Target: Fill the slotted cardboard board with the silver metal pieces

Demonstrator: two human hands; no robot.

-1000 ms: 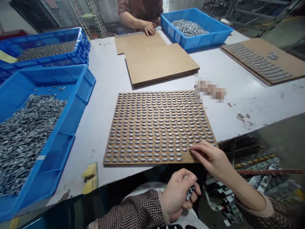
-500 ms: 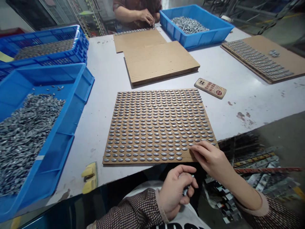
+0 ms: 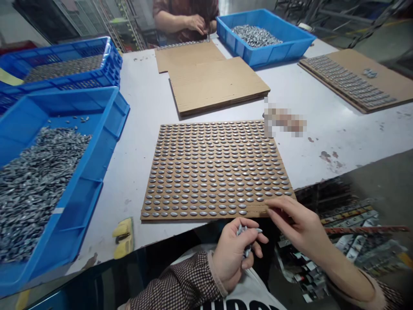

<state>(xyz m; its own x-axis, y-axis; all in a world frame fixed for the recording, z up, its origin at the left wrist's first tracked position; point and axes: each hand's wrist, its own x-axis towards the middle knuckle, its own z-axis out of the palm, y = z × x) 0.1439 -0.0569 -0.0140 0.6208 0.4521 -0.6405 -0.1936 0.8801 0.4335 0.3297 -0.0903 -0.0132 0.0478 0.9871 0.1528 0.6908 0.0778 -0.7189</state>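
Note:
A cardboard sheet (image 3: pixel 206 217) lies at the table's front edge, covered with rows of small grey oval metal pieces (image 3: pixel 211 177). The front row stops short of the right corner. My left hand (image 3: pixel 237 249) is below the board's front edge, palm up, fingers curled around several loose metal pieces (image 3: pixel 247 239). At the board's front right corner my right hand (image 3: pixel 295 219) has thumb and forefinger close together at the end of a row; anything between the fingertips is hidden.
Blue bins of metal pieces stand at left (image 3: pixel 93 172) and back right (image 3: pixel 271 54). Stacked cardboard (image 3: pixel 219 84) lies behind the board, a filled board (image 3: pixel 348 82) at right. A yellow object (image 3: pixel 123 237) sits front left. Across the table is another person's hand (image 3: pixel 196 23).
My right hand has moved slightly right, and another piece now shows at the end of the second row. My left hand has turned, showing more of its pieces.

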